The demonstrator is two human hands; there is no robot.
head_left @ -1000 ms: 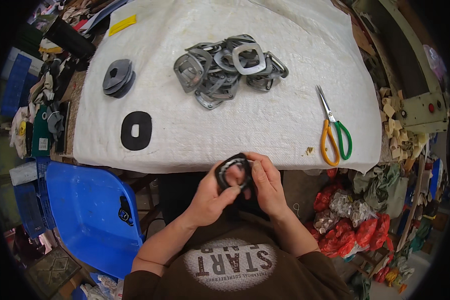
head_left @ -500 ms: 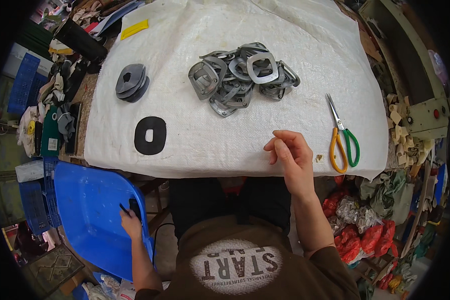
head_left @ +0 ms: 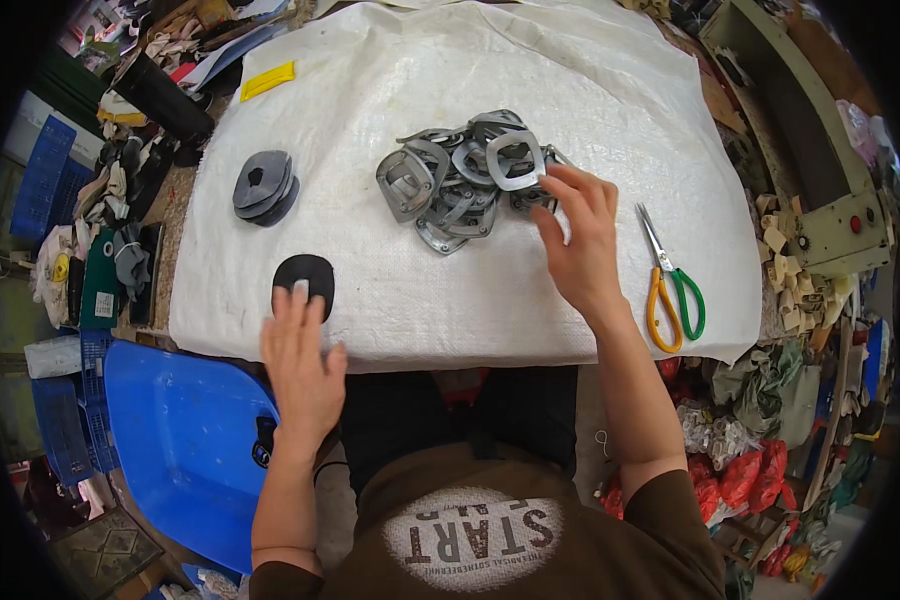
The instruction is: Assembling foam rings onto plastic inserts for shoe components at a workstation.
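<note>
Fingers stretched out, my left hand [head_left: 305,370] reaches over the near edge of a flat black rounded pad [head_left: 304,270] with a small central opening. Beyond that pad sits a short stack of grey pads [head_left: 266,188]. My right hand [head_left: 582,235] is open at the right side of a heap of grey metal frame-shaped buckles [head_left: 448,190]. Its fingertips come close to a squarish buckle [head_left: 515,160] on top; whether they touch it I cannot tell. A black piece [head_left: 262,442] lies inside the right wall of the blue tub [head_left: 170,400].
Scissors [head_left: 664,285] with one yellow and one green handle lie right of my right hand on the white woven sheet [head_left: 440,320]. A yellow packet [head_left: 268,80] rests at the far left. A green metal machine housing [head_left: 840,235] stands along the right edge.
My left hand has left the blue tub, where it held a black piece, and come up to the black pad. My right hand has moved forward to the buckle heap, its fingers spreading.
</note>
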